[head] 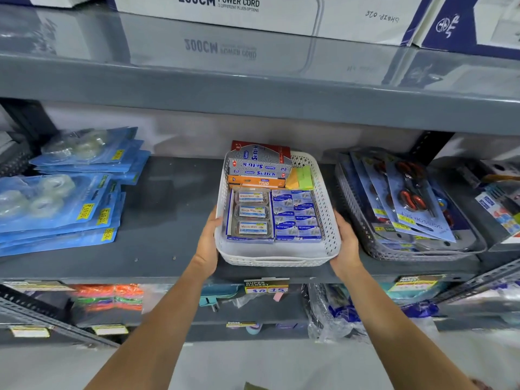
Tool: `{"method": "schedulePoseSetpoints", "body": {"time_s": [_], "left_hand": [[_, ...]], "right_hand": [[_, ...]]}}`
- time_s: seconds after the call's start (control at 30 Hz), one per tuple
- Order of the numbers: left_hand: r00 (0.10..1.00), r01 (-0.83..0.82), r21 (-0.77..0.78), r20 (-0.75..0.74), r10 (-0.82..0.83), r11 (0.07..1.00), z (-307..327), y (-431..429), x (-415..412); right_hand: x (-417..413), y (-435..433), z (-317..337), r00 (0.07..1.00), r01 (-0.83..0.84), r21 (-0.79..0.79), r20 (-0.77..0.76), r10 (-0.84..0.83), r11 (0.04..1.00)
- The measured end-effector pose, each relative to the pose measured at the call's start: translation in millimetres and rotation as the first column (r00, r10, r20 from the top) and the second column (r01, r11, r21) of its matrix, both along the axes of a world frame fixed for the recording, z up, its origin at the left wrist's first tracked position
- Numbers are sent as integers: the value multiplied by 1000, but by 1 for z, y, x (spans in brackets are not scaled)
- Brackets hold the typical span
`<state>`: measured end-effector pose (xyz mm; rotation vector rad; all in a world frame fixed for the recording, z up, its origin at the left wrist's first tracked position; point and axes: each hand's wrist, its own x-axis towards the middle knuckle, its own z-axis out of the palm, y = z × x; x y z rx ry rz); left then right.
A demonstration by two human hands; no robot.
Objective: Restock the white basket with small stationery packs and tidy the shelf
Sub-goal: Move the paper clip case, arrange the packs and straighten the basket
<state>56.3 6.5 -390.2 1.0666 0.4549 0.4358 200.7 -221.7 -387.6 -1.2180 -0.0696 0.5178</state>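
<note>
A white perforated basket (pixel 277 256) stands on the grey middle shelf (pixel 157 220), its front end near the shelf's edge. Inside lie clear pin boxes (pixel 251 212), small blue staple packs (pixel 298 213), grey-blue Softek boxes (pixel 259 163), an orange pack (pixel 257 182) and yellow-green sticky notes (pixel 301 178). My left hand (pixel 208 243) grips the basket's left side. My right hand (pixel 347 243) grips its right side.
Blue tape blister packs (pixel 70 192) are stacked at the left of the shelf. A grey basket (pixel 394 249) with scissor sets (pixel 416 201) sits close on the right. White cartons (pixel 225 9) stand on the shelf above. Price tags (pixel 266 287) hang below.
</note>
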Motion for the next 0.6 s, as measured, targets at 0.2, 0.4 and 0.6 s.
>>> {"method": "schedulePoseSetpoints", "body": {"time_s": [0.2, 0.4, 0.6], "left_hand": [[998, -43, -90, 35, 46, 995, -8, 1, 6], [997, -74, -107, -13, 73, 992, -15, 5, 19], [997, -71, -76, -9, 71, 995, -18, 7, 21]], "right_hand": [[7, 5, -9, 997, 52, 30, -50, -51, 998], [21, 15, -6, 995, 46, 49, -87, -41, 998], [23, 15, -10, 996, 33, 71, -89, -27, 997]]}}
